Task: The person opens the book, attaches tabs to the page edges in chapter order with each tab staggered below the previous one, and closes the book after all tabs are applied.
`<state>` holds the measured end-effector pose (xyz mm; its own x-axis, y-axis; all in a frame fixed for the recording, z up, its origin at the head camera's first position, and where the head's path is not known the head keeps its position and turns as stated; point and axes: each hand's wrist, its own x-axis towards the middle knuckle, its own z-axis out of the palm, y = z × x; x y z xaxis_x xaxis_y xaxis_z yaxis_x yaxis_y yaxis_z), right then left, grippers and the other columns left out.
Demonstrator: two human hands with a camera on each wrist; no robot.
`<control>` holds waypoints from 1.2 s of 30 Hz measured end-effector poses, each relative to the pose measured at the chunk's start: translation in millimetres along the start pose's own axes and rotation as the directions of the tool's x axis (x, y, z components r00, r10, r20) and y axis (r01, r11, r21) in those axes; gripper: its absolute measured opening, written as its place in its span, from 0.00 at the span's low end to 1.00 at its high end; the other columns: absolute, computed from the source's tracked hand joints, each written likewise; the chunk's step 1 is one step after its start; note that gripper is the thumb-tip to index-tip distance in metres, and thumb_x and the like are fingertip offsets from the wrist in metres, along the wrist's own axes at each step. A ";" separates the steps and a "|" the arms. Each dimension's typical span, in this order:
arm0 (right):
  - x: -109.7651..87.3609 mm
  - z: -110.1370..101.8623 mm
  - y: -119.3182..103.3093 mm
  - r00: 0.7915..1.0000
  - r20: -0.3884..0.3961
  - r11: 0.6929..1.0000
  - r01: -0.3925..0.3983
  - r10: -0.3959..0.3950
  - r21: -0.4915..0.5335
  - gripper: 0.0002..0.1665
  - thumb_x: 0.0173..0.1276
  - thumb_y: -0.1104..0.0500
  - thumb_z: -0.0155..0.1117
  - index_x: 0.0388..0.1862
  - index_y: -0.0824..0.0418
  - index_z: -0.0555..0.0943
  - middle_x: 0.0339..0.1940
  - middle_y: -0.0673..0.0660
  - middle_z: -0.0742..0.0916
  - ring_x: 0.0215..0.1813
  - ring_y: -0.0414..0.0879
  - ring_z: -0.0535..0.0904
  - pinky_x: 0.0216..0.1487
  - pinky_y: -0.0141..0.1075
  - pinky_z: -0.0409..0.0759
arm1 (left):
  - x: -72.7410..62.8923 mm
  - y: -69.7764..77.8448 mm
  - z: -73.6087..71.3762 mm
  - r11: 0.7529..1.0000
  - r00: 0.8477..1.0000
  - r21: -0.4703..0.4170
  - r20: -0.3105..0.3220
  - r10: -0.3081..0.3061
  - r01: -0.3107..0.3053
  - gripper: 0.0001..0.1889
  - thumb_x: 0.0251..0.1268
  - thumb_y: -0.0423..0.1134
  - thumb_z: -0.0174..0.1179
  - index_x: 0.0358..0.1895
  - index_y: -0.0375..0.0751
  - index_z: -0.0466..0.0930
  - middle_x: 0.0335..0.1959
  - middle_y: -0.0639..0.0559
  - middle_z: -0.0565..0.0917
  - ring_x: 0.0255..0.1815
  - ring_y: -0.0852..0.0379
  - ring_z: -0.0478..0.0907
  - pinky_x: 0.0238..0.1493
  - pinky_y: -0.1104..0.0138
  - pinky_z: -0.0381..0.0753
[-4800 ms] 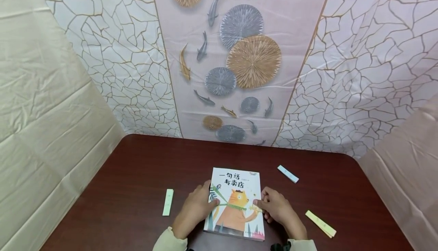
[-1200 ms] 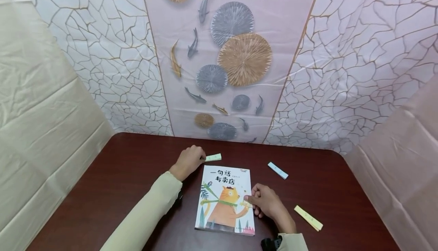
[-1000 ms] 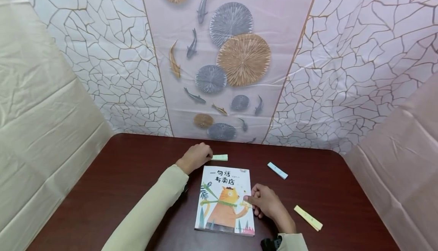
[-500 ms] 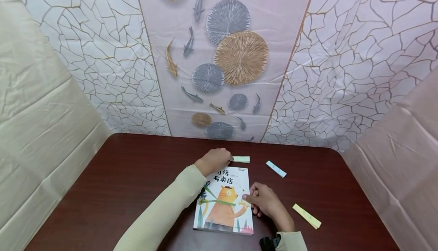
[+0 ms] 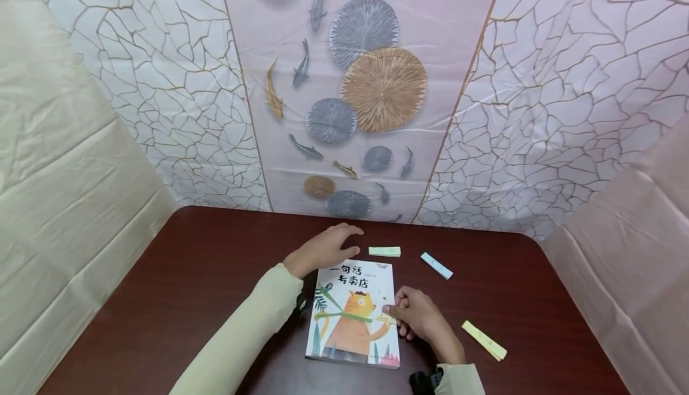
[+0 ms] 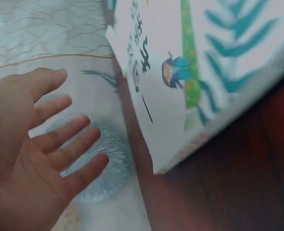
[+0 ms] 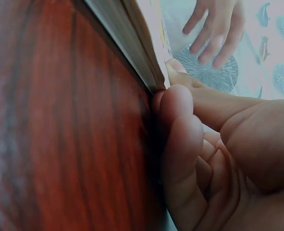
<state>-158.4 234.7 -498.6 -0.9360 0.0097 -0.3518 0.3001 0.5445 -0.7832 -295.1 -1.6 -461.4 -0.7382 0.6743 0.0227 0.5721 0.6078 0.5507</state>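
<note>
A paperback book with an orange cartoon cat on its white cover lies flat on the dark table. My right hand holds its right edge, thumb on the cover; in the right wrist view the curled fingers meet the page edges. My left hand hovers by the book's top left corner, covering part of the title. Its fingers are spread with nothing between them, as the left wrist view also shows. Just right of it, behind the book, lies a pale green paper strip.
Right of the green strip lies a light blue paper strip, set at a slant. A yellow paper strip, seemingly of several layers, lies right of my right hand. Patterned cloth hangs behind the table.
My left hand let go of the green strip and drew back a little. Earlier the strip lay left of the book; the hand slid it rightward behind the book. The right hand stayed at the book.
</note>
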 end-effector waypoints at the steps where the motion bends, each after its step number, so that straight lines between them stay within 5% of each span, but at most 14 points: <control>1: 0.0 0.4 -0.2 1.000 0.000 1.000 -0.003 0.003 -0.001 0.13 0.74 0.59 0.72 0.37 0.61 0.75 0.20 0.56 0.81 0.15 0.43 0.74 0.17 0.34 0.77 | -8.0 -0.2 -1.4 1.000 1.000 -0.004 -0.017 -0.003 0.003 0.28 0.82 0.49 0.58 0.79 0.45 0.69 0.78 0.45 0.71 0.78 0.48 0.68 0.74 0.52 0.72; 6: 0.1 1.1 -0.4 1.000 -0.010 1.000 0.003 -0.003 -0.003 0.13 0.74 0.59 0.72 0.36 0.61 0.75 0.19 0.56 0.80 0.15 0.44 0.75 0.17 0.35 0.76 | -52.7 4.0 1.0 0.998 0.998 -0.005 -0.035 -0.056 0.056 0.38 0.74 0.55 0.66 0.81 0.47 0.66 0.83 0.42 0.63 0.82 0.44 0.61 0.77 0.46 0.67; 12: -1.5 -2.5 2.3 1.000 -0.017 1.000 0.005 -0.005 -0.004 0.13 0.74 0.59 0.72 0.37 0.61 0.75 0.19 0.56 0.80 0.16 0.44 0.74 0.18 0.35 0.77 | -87.3 8.3 20.9 0.992 0.989 0.053 0.080 -0.120 0.116 0.53 0.60 0.67 0.72 0.85 0.50 0.60 0.87 0.43 0.52 0.87 0.41 0.48 0.80 0.41 0.57; 18: -2.5 -1.2 1.6 0.999 -0.032 0.999 0.014 -0.015 -0.043 0.13 0.75 0.58 0.71 0.36 0.60 0.75 0.20 0.56 0.80 0.15 0.43 0.74 0.18 0.35 0.77 | -97.6 5.3 37.0 0.991 0.978 0.036 0.159 -0.136 0.132 0.63 0.53 0.72 0.74 0.86 0.47 0.53 0.89 0.46 0.44 0.89 0.43 0.37 0.83 0.41 0.50; 31: -11.3 0.8 -4.8 0.998 -0.027 0.993 0.061 -0.064 -0.100 0.13 0.77 0.53 0.68 0.38 0.60 0.77 0.23 0.56 0.81 0.18 0.46 0.77 0.21 0.38 0.80 | -107.5 0.9 41.3 0.984 0.972 -0.022 0.161 -0.172 0.178 0.63 0.52 0.66 0.78 0.86 0.46 0.53 0.89 0.44 0.42 0.89 0.42 0.34 0.84 0.41 0.45; 36: -16.2 -10.1 -7.7 0.983 -0.148 0.989 0.088 -0.106 -0.122 0.12 0.79 0.53 0.66 0.40 0.61 0.79 0.27 0.56 0.82 0.22 0.48 0.78 0.23 0.41 0.80 | -111.0 -3.8 38.6 0.982 0.969 -0.017 0.162 -0.184 0.189 0.63 0.52 0.66 0.78 0.87 0.48 0.53 0.89 0.45 0.41 0.89 0.42 0.34 0.84 0.41 0.45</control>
<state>-147.4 238.9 -481.7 -0.9793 0.0762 -0.1875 0.1921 0.6413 -0.7428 -201.6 -62.5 -498.2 -0.7629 0.6097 -0.2151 0.4158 0.7174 0.5590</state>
